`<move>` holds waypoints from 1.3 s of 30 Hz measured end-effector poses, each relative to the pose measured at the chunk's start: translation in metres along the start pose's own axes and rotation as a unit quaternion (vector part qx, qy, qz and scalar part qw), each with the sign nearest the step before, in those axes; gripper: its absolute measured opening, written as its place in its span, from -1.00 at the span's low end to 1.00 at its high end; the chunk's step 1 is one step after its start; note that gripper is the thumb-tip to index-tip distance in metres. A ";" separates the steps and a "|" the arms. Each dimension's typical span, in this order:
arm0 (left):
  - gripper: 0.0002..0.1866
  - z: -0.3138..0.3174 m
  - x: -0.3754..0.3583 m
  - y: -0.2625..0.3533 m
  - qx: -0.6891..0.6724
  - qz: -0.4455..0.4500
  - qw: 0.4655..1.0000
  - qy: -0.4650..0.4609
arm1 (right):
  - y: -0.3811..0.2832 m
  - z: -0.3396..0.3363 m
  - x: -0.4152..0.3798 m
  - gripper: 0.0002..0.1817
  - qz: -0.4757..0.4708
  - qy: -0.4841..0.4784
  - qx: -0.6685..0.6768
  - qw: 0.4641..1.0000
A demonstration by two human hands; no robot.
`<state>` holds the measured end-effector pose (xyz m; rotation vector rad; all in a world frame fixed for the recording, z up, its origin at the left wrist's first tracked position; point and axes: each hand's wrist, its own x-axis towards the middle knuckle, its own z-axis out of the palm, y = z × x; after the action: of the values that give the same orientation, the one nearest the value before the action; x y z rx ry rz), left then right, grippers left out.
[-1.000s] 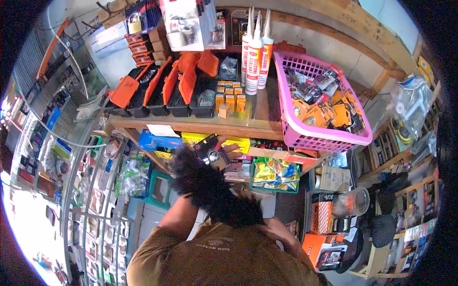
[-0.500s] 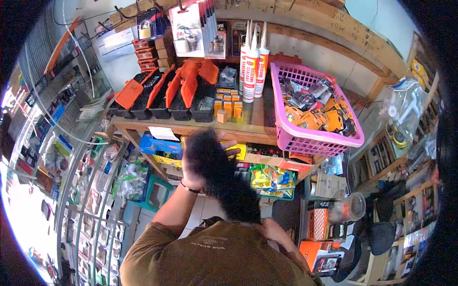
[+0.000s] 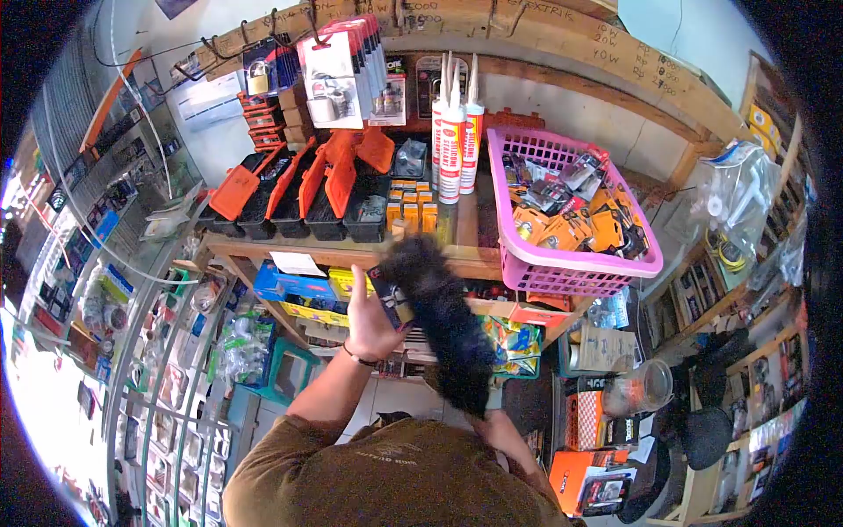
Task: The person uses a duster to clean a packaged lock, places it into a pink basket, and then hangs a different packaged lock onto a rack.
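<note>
My left hand is raised before the shelf, thumb pointing up, and its fingers are closed round a small dark package with a yellowish part. A black fluffy duster lies against that package, its tip blurred and close to the shelf's front edge. At the duster's lower end, my right hand grips it, though the handle and most fingers are hidden. Behind the duster tip stand small orange-and-white boxes and black bins with orange lids.
White sealant tubes stand upright on the wooden shelf. Right of them sits a pink basket full of packaged goods. Padlock packs hang from hooks above. A glass display case runs along the left.
My left hand has turned, so the dark package now shows in it. The duster has swung right and down. The view has shifted slightly.
</note>
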<state>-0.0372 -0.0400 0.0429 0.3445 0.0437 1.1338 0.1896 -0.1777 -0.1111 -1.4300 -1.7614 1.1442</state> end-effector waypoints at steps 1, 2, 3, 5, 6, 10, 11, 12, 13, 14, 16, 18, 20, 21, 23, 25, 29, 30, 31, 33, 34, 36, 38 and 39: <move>-0.13 -0.004 0.002 0.000 0.064 -0.009 0.997 -0.047 | 0.001 -0.002 -0.001 -0.75 -0.001 -0.001 0.002 1.000; -0.05 -0.012 0.006 0.003 0.092 -0.051 0.989 -0.100 | -0.004 -0.009 -0.003 -0.75 0.014 -0.080 -0.072 0.994; -0.02 -0.017 0.010 0.004 0.093 -0.050 0.985 -0.136 | -0.006 -0.015 -0.003 -0.74 0.028 -0.157 -0.146 0.976; -0.05 -0.009 0.004 0.000 0.110 -0.038 0.984 -0.135 | 0.007 -0.015 0.002 -0.73 0.107 -0.113 -0.091 0.984; -0.08 0.000 0.001 -0.002 0.039 -0.015 0.999 0.018 | 0.017 -0.011 0.002 -0.72 0.187 -0.073 -0.034 0.979; -0.13 -0.029 0.012 0.002 0.062 -0.017 0.992 -0.107 | 0.033 0.007 -0.006 -0.67 0.000 -0.025 -0.065 0.998; -0.13 -0.042 0.018 0.005 0.073 -0.029 0.977 -0.198 | -0.002 -0.009 -0.006 -0.64 0.023 -0.052 -0.048 0.997; -0.12 -0.041 0.017 0.006 0.067 -0.033 0.978 -0.196 | -0.022 -0.020 -0.003 -0.61 0.044 -0.077 -0.032 0.996; -0.12 -0.031 0.015 0.005 0.066 -0.031 0.978 -0.197 | -0.022 -0.023 0.002 -0.61 0.044 -0.078 -0.034 0.995; -0.11 -0.016 0.009 0.001 0.038 -0.004 0.996 -0.078 | -0.019 -0.026 0.005 -0.62 0.093 -0.060 -0.027 0.993; -0.16 -0.013 0.005 0.000 -0.060 0.013 0.997 0.053 | 0.018 -0.020 0.006 -0.62 0.123 -0.054 -0.077 0.988; -0.17 -0.016 0.005 0.000 0.003 0.009 1.000 -0.005 | 0.023 -0.018 -0.003 -0.61 0.017 -0.072 -0.092 0.993; -0.19 -0.028 0.006 0.001 0.072 0.004 0.991 -0.111 | -0.022 -0.029 0.002 -0.65 -0.031 -0.075 -0.044 0.996; -0.09 -0.026 0.009 0.003 0.065 -0.012 0.987 -0.144 | -0.019 -0.030 0.006 -0.65 -0.034 -0.073 -0.044 0.996; -0.13 -0.004 0.000 -0.001 0.081 0.071 0.992 0.073 | -0.007 -0.030 0.005 -0.69 0.214 -0.060 -0.046 0.974; -0.19 -0.015 0.002 0.001 0.054 0.062 0.994 0.075 | -0.005 -0.024 0.000 -0.69 0.125 -0.084 -0.044 0.988; -0.22 -0.036 0.008 0.004 0.079 0.012 0.989 -0.128 | -0.036 -0.031 -0.001 -0.67 0.108 -0.102 -0.028 0.989; -0.20 -0.023 0.006 0.004 0.064 0.033 0.997 -0.036 | -0.037 -0.031 0.002 -0.67 0.106 -0.100 -0.030 0.989; -0.19 -0.011 0.003 0.002 0.046 0.055 0.996 0.059 | -0.036 -0.031 0.002 -0.68 0.176 -0.075 -0.021 0.981; -0.13 -0.016 0.006 0.000 0.094 0.060 0.992 0.065 | -0.028 -0.029 -0.001 -0.70 0.246 -0.051 -0.014 0.968; -0.11 -0.023 0.006 0.002 0.063 0.017 0.998 -0.015 | -0.017 -0.027 -0.003 -0.68 0.155 -0.096 -0.092 0.979; -0.10 -0.049 0.020 0.006 0.047 -0.028 0.988 -0.142 | -0.004 -0.022 -0.007 -0.60 0.039 -0.130 -0.124 0.983; -0.09 -0.034 0.012 0.000 0.050 0.025 0.998 -0.041 | -0.019 -0.028 -0.008 -0.60 0.146 -0.089 -0.040 0.985; -0.08 -0.011 0.005 -0.001 0.068 0.063 0.994 0.060 | -0.026 -0.030 -0.009 -0.59 0.254 -0.051 0.047 0.965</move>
<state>-0.0365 -0.0330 0.0330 0.4038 0.2072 1.2785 0.2055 -0.1802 -0.0738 -1.8527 -1.4141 1.5604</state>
